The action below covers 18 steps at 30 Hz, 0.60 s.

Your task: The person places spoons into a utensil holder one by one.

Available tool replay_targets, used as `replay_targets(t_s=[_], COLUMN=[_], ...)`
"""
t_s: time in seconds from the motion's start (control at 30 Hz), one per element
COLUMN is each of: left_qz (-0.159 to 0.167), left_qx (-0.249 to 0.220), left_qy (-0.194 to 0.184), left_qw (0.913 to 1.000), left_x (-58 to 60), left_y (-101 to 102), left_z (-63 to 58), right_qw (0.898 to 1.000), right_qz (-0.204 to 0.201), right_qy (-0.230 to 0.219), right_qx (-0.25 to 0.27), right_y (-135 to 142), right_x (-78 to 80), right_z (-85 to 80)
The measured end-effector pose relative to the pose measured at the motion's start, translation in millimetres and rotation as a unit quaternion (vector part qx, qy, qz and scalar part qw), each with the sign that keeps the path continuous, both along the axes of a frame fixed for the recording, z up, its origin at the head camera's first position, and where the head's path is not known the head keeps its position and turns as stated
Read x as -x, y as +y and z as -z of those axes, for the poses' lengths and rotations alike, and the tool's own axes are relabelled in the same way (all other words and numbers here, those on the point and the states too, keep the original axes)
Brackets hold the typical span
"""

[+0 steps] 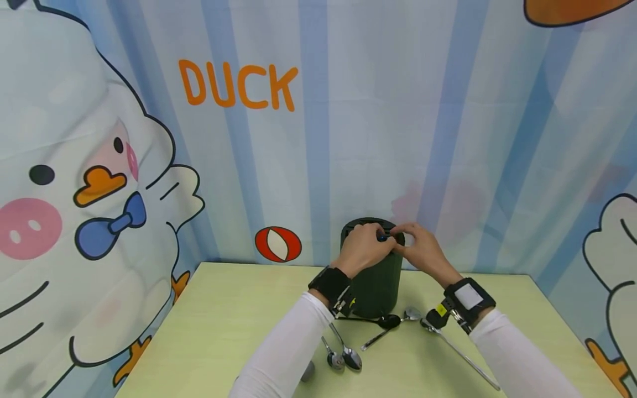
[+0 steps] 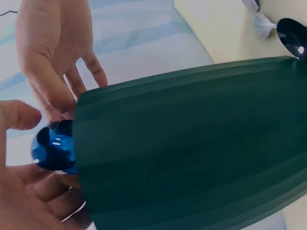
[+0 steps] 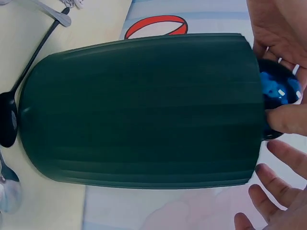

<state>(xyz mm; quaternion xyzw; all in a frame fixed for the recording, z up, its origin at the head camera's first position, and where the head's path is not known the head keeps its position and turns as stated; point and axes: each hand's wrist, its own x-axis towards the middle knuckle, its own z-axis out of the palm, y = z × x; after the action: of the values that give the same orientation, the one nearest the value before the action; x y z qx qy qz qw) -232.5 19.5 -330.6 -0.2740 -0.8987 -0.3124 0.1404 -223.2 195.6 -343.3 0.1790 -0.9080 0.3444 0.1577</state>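
Observation:
A dark green ribbed bin (image 1: 376, 287) stands at the back of the table, against the cloth backdrop. At its rim is a rounded, shiny dark-blue thing (image 3: 279, 88); its lower part is hidden by the bin and hands, and I cannot tell what it is. My left hand (image 1: 365, 246) comes over the rim from the left, fingers curved about the blue thing. From the right, my right hand (image 1: 420, 249) reaches the same spot, its thumb (image 3: 288, 119) on the blue surface and the other fingers spread beside it.
At the bin's foot lie a black spoon (image 1: 389, 321) and a silver spoon (image 1: 412, 314). Two more silver spoons (image 1: 352, 359) rest near the left forearm. A long-handled silver spoon (image 1: 463, 356) lies beside the right forearm. A round grey thing (image 1: 308, 371) shows partly behind the left sleeve.

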Motion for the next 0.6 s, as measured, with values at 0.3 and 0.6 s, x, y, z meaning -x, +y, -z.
replay_targets(t_s=[0.3,0.6], left_qz=[0.004,-0.02], left_qx=[-0.081,-0.014], left_qy=[0.112,0.24], left_qw=[0.9904,0.9706], left_x=[-11.5,-36.2], left_y=[-19,-51], left_z=[-12.8,-33.5], right_qw=[0.995,0.975], right_qz=[-0.027,-0.035], right_qy=[0.093,0.218], right_qx=[0.013,0.009], right_y=[-2,-13], right_x=[-19.1,-48.8], right_z=[-17.3,-42.2])
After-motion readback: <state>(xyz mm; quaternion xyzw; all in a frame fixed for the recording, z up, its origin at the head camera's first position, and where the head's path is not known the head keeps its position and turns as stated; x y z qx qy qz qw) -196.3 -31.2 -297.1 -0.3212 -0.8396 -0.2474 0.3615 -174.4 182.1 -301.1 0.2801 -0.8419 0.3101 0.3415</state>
